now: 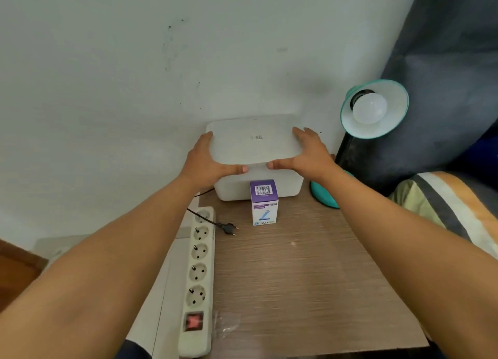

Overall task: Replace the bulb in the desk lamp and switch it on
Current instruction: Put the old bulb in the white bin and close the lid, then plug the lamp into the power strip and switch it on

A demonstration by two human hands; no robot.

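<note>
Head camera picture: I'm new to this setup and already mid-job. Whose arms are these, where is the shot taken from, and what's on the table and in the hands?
There is no machine here. A person wears one wide-angle camera on the head, looking forward and down, so the two bare arms are the person's own.

The left hand and right hand grip opposite sides of the lid of a white box, which stands at the back of the wooden table.

In front of the box stands a small purple and white bulb carton. To the right is a teal desk lamp, its shade tipped toward the camera with a white bulb screwed in, unlit. Along the table's left edge lies a power strip with a red switch; a loose black plug lies beside it, not plugged in.
</note>
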